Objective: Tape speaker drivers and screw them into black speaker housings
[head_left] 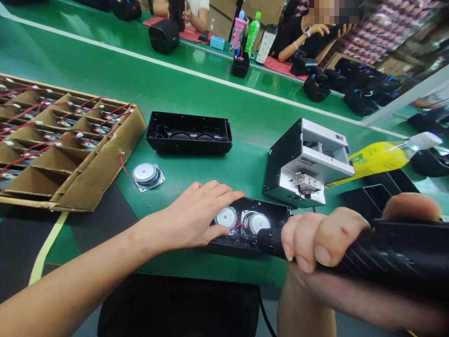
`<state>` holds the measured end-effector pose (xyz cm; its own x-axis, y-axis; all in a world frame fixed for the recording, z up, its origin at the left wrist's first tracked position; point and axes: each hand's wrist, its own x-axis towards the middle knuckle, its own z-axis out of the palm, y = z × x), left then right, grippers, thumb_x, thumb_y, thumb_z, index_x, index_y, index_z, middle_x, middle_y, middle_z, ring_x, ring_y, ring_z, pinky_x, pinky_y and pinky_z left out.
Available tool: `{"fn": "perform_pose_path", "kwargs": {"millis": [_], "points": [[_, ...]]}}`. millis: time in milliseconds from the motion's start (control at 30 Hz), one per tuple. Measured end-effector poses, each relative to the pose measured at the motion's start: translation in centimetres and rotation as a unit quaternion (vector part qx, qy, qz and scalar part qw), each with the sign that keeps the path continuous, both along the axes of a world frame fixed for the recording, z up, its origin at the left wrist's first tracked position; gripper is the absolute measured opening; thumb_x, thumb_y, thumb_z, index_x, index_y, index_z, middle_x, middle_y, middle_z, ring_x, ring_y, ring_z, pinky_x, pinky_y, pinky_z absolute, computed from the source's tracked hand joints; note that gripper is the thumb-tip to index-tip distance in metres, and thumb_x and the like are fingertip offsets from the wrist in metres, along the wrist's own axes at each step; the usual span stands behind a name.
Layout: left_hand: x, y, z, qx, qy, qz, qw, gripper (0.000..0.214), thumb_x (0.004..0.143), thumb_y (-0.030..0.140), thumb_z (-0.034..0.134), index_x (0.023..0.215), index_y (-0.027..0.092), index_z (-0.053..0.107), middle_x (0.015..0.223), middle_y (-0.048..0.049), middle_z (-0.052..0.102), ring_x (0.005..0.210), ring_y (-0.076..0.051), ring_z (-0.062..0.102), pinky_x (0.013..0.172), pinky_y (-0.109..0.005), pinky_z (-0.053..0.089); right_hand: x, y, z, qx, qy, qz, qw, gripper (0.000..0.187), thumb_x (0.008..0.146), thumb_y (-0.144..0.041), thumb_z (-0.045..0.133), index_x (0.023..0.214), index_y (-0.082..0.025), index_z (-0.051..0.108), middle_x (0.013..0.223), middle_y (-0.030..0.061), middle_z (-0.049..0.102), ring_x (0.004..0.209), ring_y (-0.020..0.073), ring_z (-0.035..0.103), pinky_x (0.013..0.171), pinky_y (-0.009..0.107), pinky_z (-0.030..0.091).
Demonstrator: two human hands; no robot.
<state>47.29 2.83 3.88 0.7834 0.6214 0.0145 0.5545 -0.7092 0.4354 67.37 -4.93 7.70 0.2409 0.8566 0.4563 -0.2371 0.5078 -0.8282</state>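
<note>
My left hand lies over the left end of a black speaker housing, fingers stretched out and thumb apart. Two round silver speaker drivers with red wires sit inside this housing. My right hand is wrapped round a black electric screwdriver, its nose pointing left at the near side of the right driver. The tip of the tool cannot be made out. Farther back stands a second open black housing. A loose speaker driver with a red wire rests on the green table.
A divided cardboard box of wired drivers stands at left. To the right are a screw-feeder-like machine and a yellow-labelled bottle lying tilted. Across the table, two people handle black items among bottles and several black speakers.
</note>
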Motion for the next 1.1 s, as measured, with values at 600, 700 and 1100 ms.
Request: {"fn": "perform_pose_path", "kwargs": {"millis": [600, 700, 1100], "points": [[0.0, 0.1, 0.0, 0.007, -0.008, -0.007, 1.0, 0.072, 0.093, 0.037, 0.075, 0.156, 0.028, 0.041, 0.145, -0.004, 0.062, 0.127, -0.028, 0.056, 0.095, -0.048, 0.049, -1.2, 1.3, -1.5, 0.016, 0.048, -0.012, 0.999, 0.042, 0.089, -0.058, 0.08, 0.122, -0.033, 0.072, 0.059, -0.0082, 0.06, 0.033, 0.0108, 0.043, 0.034, 0.024, 0.043], [-0.1, 0.1, 0.1, 0.012, -0.006, -0.005, 1.0, 0.072, 0.093, 0.037, 0.076, 0.156, 0.028, 0.041, 0.145, -0.004, 0.062, 0.127, -0.028, 0.056, 0.094, -0.048, 0.05, -1.4, 1.4, -1.4, 0.01, 0.048, -0.012, 0.999, 0.043, 0.091, -0.061, 0.077, 0.121, -0.031, 0.072, 0.058, -0.0072, 0.06, 0.033, 0.0115, 0.043, 0.033, 0.024, 0.043], [-0.1, -0.2, 0.4, 0.022, 0.004, -0.016, 1.0, 0.074, 0.093, 0.035, 0.077, 0.156, 0.025, 0.041, 0.145, -0.0077, 0.061, 0.126, -0.03, 0.055, 0.094, -0.048, 0.049, -2.4, 0.6, -2.6, 0.047, 0.005, -0.006, 0.999, 0.045, 0.093, -0.068, 0.071, 0.115, -0.03, 0.074, 0.059, -0.0045, 0.062, 0.031, 0.0136, 0.047, 0.032, 0.029, 0.046]]}}
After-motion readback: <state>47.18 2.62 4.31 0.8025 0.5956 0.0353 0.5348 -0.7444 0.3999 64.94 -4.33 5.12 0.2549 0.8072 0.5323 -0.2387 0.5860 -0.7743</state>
